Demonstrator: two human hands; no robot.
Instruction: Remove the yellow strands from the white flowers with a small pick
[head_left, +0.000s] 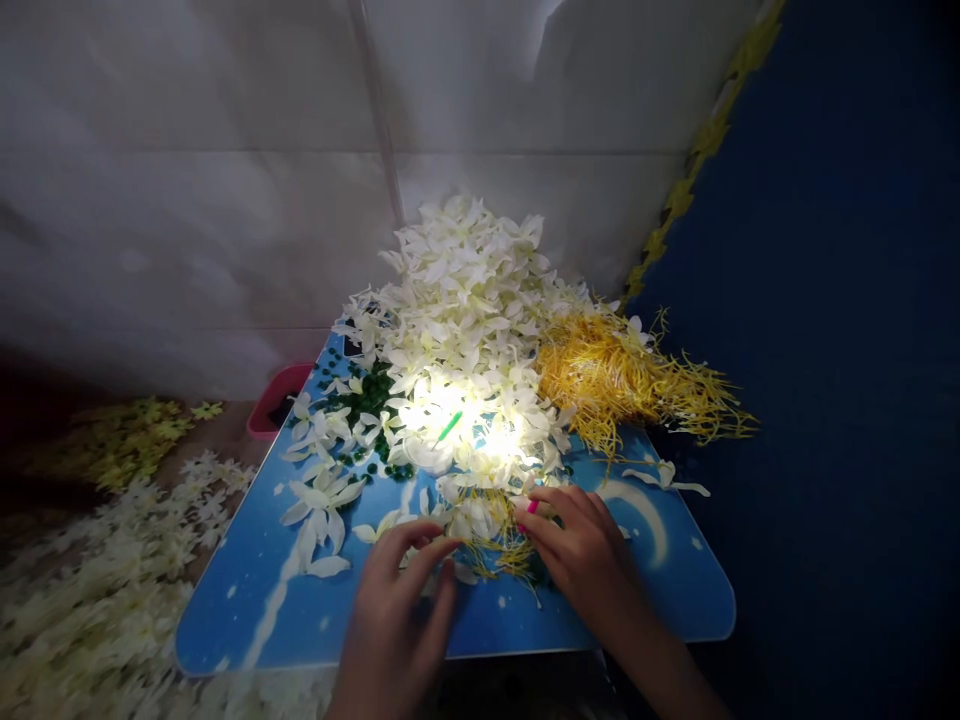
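My right hand [574, 535] is closed on a small pink tool [530, 512] near the front of the blue table [300, 620]. Facing it, my left hand [409, 590] has its fingers bent and apart, with nothing visible between them. White petals and yellow strands [514, 555] lie between the two hands. Behind them rises a big heap of white petals [469, 310], brightly lit at its lower part. On this heap rests a green-handled tool [450, 427]. A pile of yellow strands [600, 375] is at the heap's right.
Dark green pieces [367, 400] and loose white flowers [322, 505] lie at the table's left. A pink container [277, 400] stands beyond the left edge. White flowers [150, 540] and yellow ones [150, 435] cover the floor. A wall stands behind.
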